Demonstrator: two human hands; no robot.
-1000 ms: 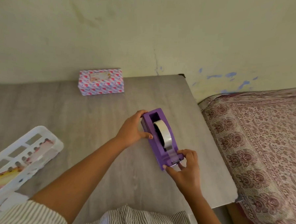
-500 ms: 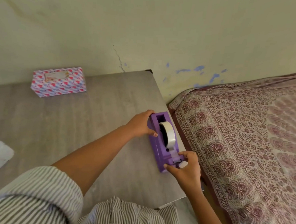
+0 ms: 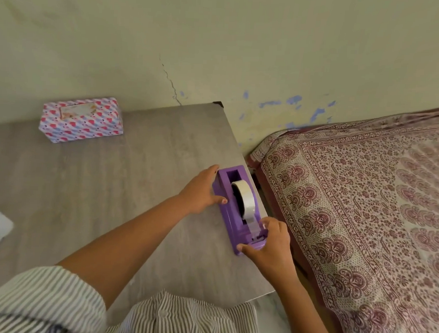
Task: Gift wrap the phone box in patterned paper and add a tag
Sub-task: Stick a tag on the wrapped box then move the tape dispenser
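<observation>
Head view: your wrapped box [image 3: 81, 119], in pink-heart paper with a tag on top, sits at ten o'clock on the table [image 3: 105, 191]. Your left hand [image 3: 199, 189] grips the purple tape dispenser [image 3: 238, 208], holding a tape roll [image 3: 243, 202]; your right hand [image 3: 267, 245] pinches its cutter end.

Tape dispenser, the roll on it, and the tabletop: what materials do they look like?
Tape dispenser: looks like moulded plastic, uniform purple, satin, with crisp edges and a square recess. Roll: translucent whitish tape on a dark core, probably plastic film; it glints near the cutter. Tabletop: grey wood-grain, matte, likely laminate rather than solid wood, though that stays uncertain.
</observation>
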